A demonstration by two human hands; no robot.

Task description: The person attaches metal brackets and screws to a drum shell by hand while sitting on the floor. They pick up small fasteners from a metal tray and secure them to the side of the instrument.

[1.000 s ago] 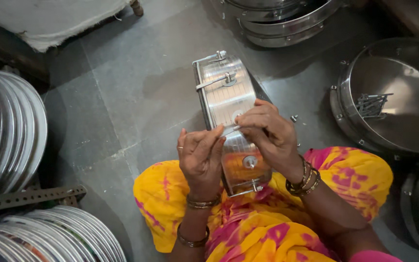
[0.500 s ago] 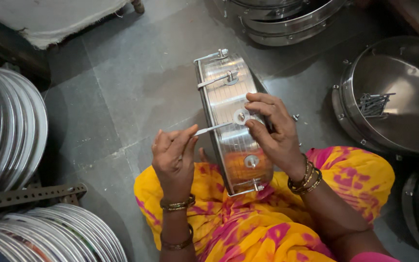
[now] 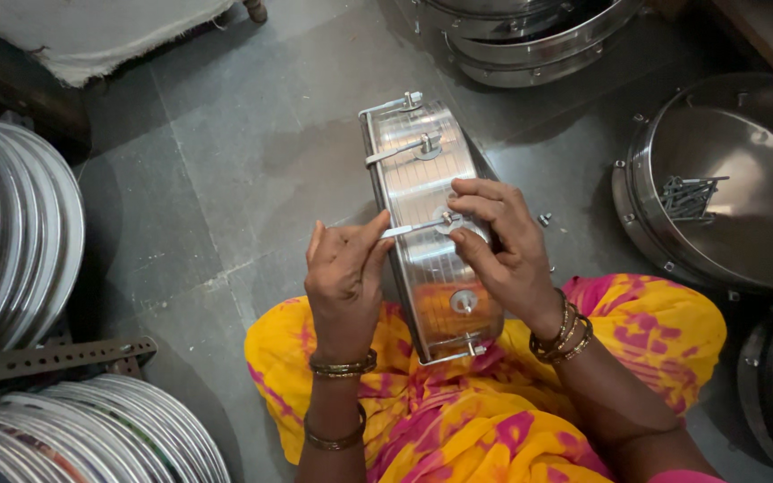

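- we see the left hand (image 3: 344, 273) pinching the free end of a thin metal rod (image 3: 413, 229) between thumb and fingers, just off the left edge of the drum shell (image 3: 427, 228).
- the right hand (image 3: 498, 246) curls over the shell's right side, its fingertips pressed on the round lug (image 3: 447, 220) where the rod's other end meets the steel band.
- the shiny steel drum shell stands on edge between both hands, its lower end resting on the yellow and pink cloth (image 3: 458, 420) over the lap, its upper end reaching away onto the grey floor (image 3: 252, 143).
- above the hands, farther up the shell, a second rod with lug (image 3: 409, 148) is already fitted; below the right hand sits a bare round lug (image 3: 463, 300).
- just right of the right hand, small screws (image 3: 545, 218) lie on the floor.
- well right of the right hand, a wide steel pan (image 3: 735, 188) holds a heap of metal rods (image 3: 686, 195).
- beyond the shell's far end, stacked steel hoops (image 3: 530, 36) lie on the floor.
- left of the left hand, rows of steel rims (image 3: 11, 241) stand on edge, with a perforated metal strip (image 3: 55, 360) below them; nothing lies between these and the hands.
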